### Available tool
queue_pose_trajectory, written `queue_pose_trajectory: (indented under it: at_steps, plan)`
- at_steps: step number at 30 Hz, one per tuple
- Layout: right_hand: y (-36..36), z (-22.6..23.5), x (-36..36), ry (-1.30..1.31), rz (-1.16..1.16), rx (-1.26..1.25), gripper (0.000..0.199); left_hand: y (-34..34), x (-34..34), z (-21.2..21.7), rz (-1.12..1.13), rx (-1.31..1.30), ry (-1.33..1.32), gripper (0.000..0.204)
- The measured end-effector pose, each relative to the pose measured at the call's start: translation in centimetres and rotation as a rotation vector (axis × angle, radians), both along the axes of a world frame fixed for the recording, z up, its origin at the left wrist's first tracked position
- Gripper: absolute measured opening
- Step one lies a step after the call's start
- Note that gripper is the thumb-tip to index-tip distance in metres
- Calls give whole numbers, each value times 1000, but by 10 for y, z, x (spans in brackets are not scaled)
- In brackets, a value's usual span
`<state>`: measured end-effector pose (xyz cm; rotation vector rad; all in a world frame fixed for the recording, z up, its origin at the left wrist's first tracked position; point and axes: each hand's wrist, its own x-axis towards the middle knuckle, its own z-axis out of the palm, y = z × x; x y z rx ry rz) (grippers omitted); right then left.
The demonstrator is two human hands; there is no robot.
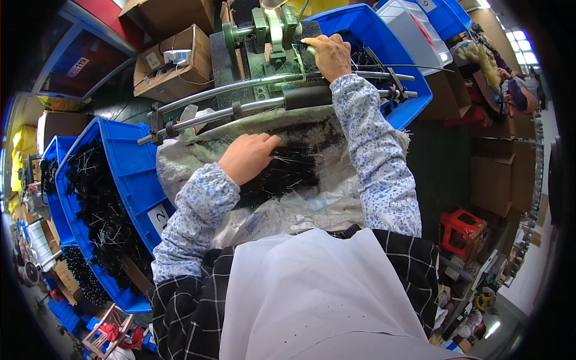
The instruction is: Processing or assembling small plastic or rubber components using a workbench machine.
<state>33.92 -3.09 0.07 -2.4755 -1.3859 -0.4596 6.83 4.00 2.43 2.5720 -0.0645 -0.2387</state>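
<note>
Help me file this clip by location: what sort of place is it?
Probably a factory workshop: a metal machine stands ahead, a blue bin at left is heaped with dark bristly pieces, and cardboard boxes stand around.

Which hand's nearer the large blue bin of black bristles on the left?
Left. Left hand: right of the blue bin, over the greyish sheet. Right hand: farther right, at the metal machine.

Thin black pieces point(294, 171) with fine, pale, wire-like strands lie loose and crisscrossed in a dark, flat spread upon the pale sacking point(288, 213), just beside the fingers of my left hand point(249, 157). A narrow greenish piece point(299, 59) stands nearly upright at my right hand's point(333, 57) fingertips, its details too small to tell.
</note>
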Motion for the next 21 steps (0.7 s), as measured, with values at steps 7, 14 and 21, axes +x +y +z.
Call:
queue_pose_trajectory:
  at_steps: [7, 14, 21]
  plan:
    - [4, 1, 7, -43, 42, -67, 29, 6, -4, 29, 104, -166, -298, 30]
    - [-9, -3, -1, 85, -152, 20, 30, 15, -16, 47, 308, -414, -287, 34]
    - [36, -11, -42, -18, -103, 74, 17, 4, -1, 48, 311, -499, -321, 30]
